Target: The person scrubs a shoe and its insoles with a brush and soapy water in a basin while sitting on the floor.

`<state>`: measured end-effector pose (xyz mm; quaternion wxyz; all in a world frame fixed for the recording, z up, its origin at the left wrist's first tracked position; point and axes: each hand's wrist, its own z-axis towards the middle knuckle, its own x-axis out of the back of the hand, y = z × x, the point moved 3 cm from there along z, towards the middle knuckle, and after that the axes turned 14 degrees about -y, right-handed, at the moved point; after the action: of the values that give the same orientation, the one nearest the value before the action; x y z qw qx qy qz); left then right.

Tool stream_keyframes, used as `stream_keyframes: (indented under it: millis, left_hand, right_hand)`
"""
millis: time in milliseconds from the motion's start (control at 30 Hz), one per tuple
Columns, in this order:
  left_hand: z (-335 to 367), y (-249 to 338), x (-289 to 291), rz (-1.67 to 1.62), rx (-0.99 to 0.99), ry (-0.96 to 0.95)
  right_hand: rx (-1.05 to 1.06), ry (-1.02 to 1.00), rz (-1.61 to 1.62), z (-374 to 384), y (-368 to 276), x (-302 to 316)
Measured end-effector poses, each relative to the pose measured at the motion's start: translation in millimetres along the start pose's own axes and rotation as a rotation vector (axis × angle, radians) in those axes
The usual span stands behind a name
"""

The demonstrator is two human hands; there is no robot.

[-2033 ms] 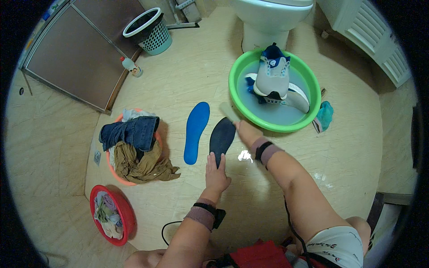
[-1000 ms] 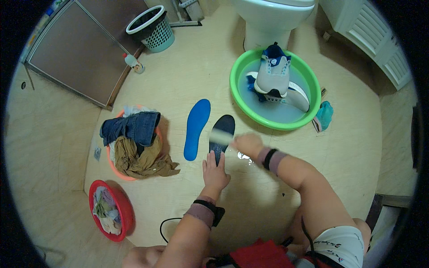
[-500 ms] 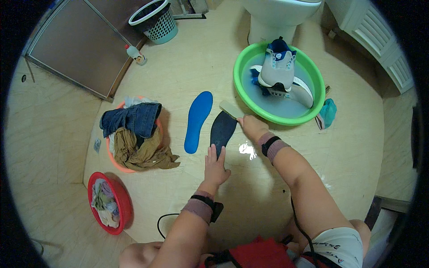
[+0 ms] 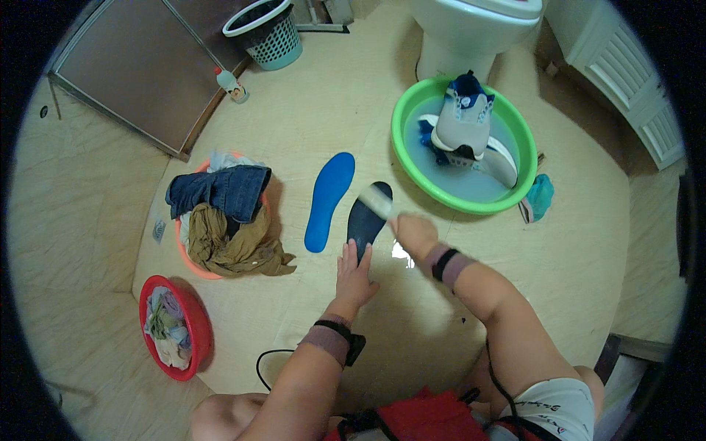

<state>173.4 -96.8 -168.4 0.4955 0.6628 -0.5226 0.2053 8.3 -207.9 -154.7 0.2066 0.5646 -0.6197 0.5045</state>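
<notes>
Dark insole (image 4: 362, 225) lies flat mid-frame, long axis running up and tilted slightly right. Left hand (image 4: 355, 279) is the nearer: fingers spread flat over its lower end, pressing rather than gripping. Right hand (image 4: 414, 234) sits just right of it, closed on the handle of a scrub brush (image 4: 376, 201); the head crosses the insole's upper half diagonally. Brush is blurred, can't tell if bristles touch. Hands apart. Blue insole (image 4: 328, 204) just left, roughly parallel. Surface: beige bathroom floor (image 4: 434, 345), wet glare right of the dark insole. Green basin (image 4: 398, 140) with sneakers (image 4: 462, 126) upper right; laundry basket (image 4: 193, 266) at left; toilet (image 4: 474, 26) at top.
</notes>
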Motion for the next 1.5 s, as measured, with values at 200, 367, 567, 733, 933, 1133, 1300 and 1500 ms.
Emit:
stream_keyframes:
  millis: [200, 367, 567, 733, 933, 1133, 1300, 1500]
  left_hand:
    - [-3, 0, 0, -0.073, -0.006, 0.022]
    - [-7, -4, -5, -0.183, -0.015, 0.149]
    - [-8, -16, -7, -0.178, -0.059, 0.24]
    - [-18, -4, 1, 0.04, -0.046, 0.347]
    - [-42, -24, 7, 0.029, 0.033, 0.437]
    - [-46, -33, -2, -0.038, -0.028, 0.539]
    - [-48, -26, 5, -0.143, 0.038, 0.527]
    - [-43, -30, 3, -0.111, 0.109, 0.496]
  right_hand:
    - [0.127, -0.147, -0.167, -3, 9, 17]
    - [0.044, -0.03, -0.09, -2, 4, 13]
    - [0.18, -0.034, -0.221, -11, 12, 15]
    - [-0.031, -0.078, -0.09, 7, 19, 33]
    - [-0.108, -0.052, 0.137, 17, 20, 41]
    - [0.3, -0.385, -0.178, -58, -47, -48]
    - [0.17, -0.164, -0.129, -9, -13, -1]
    - [0.151, -0.114, -0.112, -21, -13, -29]
